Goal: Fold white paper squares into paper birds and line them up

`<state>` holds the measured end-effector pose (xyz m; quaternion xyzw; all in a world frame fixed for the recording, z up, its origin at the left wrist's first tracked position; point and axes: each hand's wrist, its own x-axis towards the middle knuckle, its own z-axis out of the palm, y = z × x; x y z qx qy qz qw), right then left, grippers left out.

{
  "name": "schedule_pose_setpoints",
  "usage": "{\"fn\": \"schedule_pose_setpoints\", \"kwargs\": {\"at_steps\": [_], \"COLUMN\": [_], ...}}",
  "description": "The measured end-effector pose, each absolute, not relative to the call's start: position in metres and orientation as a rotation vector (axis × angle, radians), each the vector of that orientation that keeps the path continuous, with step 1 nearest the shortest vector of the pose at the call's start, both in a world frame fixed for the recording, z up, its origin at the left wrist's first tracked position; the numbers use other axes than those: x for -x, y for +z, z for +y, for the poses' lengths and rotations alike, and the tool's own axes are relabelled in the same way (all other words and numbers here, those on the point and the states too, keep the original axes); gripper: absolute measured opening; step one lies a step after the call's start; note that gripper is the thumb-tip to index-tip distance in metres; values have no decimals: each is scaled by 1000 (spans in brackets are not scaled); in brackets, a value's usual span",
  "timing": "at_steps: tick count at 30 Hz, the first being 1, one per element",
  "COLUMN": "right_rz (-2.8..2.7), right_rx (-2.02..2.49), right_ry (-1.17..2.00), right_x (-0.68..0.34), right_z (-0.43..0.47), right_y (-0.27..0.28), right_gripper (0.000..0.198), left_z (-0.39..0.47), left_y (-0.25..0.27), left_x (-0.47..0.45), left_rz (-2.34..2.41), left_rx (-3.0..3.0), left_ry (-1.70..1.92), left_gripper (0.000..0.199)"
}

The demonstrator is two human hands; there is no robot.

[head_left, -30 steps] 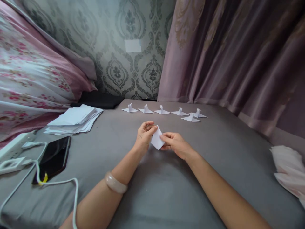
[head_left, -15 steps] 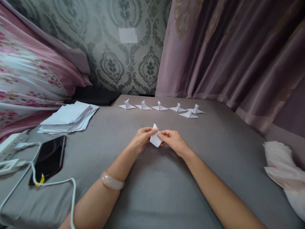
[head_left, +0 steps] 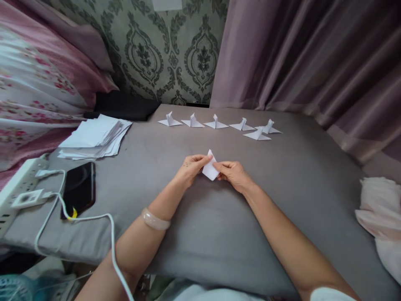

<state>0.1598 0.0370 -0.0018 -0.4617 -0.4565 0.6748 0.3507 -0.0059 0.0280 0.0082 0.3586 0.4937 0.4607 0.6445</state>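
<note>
A small folded piece of white paper (head_left: 211, 169) is held just above the grey surface, pointed at its top end. My left hand (head_left: 194, 166) pinches its upper left side, thumb on the near face. From the right, my right hand (head_left: 233, 172) grips the paper's right edge between thumb and fingers. The fingers behind the paper are partly hidden. Beyond my hands stand several white folded-paper figures (head_left: 216, 123) with flat, wing-like sides, most of them in a row; one figure (head_left: 258, 134) sits nearer to me at the right.
At the left lies a stack of white paper (head_left: 94, 136), with a black folded cloth (head_left: 125, 108) behind it. A phone (head_left: 79, 188), a power strip (head_left: 21, 188) and a white cable (head_left: 94, 217) are on the near left. Pale crumpled fabric (head_left: 380, 217) lies far right.
The view has tilted downward, so the table's front edge now shows and things sit higher in the picture. Both hands keep hold of the folded paper, nearly unchanged.
</note>
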Motion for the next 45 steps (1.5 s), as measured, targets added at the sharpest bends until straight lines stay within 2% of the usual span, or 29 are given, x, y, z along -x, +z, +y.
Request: {"fn": "schedule_pose_setpoints", "kwargs": {"at_steps": [3, 11, 17, 21, 28, 32, 35, 38, 41, 45], "right_rz": [-1066, -969, -1063, -1003, -937, -978, -1164, -1525, -1958, -2301], "right_rx": [1240, 1155, 1148, 1187, 1139, 1141, 1164, 1110, 988, 1071], "right_ry": [1683, 1764, 1712, 1701, 1967, 1970, 1694, 1082, 692, 529], "right_x": [-161, -166, -166, -165, -175, -179, -178, -179, -185, -194], "right_z": [40, 43, 40, 39, 42, 46, 48, 49, 46, 38], "right_y": [-4, -5, -8, -7, -5, -4, -6, -12, -19, -21], "right_gripper": [41, 46, 35, 35, 28, 27, 25, 9, 25, 48], "left_z": [28, 30, 28, 28, 29, 29, 31, 35, 38, 36], "left_y": [9, 3, 6, 7, 8, 8, 6, 1, -3, -5], "left_x": [10, 13, 9, 10, 17, 17, 16, 18, 20, 18], "left_rz": [1155, 1192, 1209, 1171, 1139, 1133, 1131, 1206, 1314, 1370], "left_rx": [-810, -880, -877, -905, -814, -784, -797, -784, -812, -992], "left_ry": [935, 909, 961, 935, 844, 847, 931, 1089, 1181, 1129], "left_gripper": [49, 32, 28, 31, 35, 38, 43, 45, 38, 27]}}
